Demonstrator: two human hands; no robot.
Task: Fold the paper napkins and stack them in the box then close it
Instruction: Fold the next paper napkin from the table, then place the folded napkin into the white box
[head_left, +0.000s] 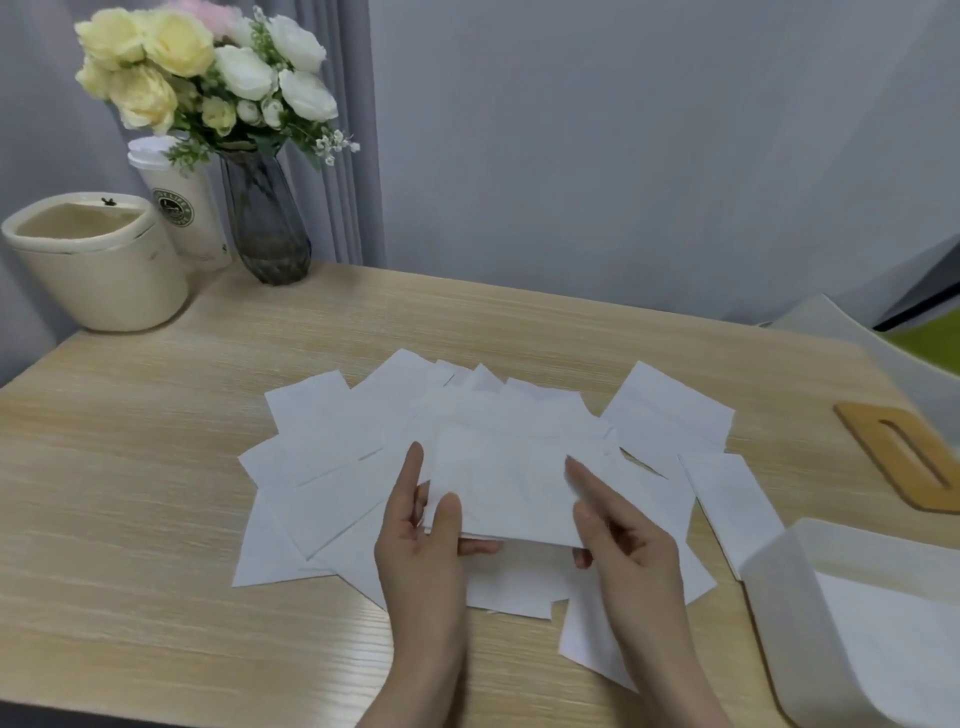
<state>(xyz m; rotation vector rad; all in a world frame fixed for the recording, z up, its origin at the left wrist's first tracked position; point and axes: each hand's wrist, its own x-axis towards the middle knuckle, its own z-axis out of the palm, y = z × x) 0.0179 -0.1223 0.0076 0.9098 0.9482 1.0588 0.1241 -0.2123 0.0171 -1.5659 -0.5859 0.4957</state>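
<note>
A folded napkin (501, 488) is held just above the loose napkins (332, 467) fanned across the middle of the bench (156, 493). The left hand (421, 540) has its grip pinched on the napkin's left end, thumb on top and fingers beneath; the right hand (618, 525) pinches the right end the same way. Holding both ends likely keeps the fold square and the thin paper from sagging. The white box (779, 587) sits open at the near right, with at least 1 napkin already lying inside, so it seems placed for a short carry. Its wooden slotted lid (898, 457) lies flat beyond it, off the box. The bench is pale wood grain. At the far left stand a cream container (98, 265), a lidded cup (182, 208) and a glass vase of flowers (265, 218), against a grey wall and curtain.
</note>
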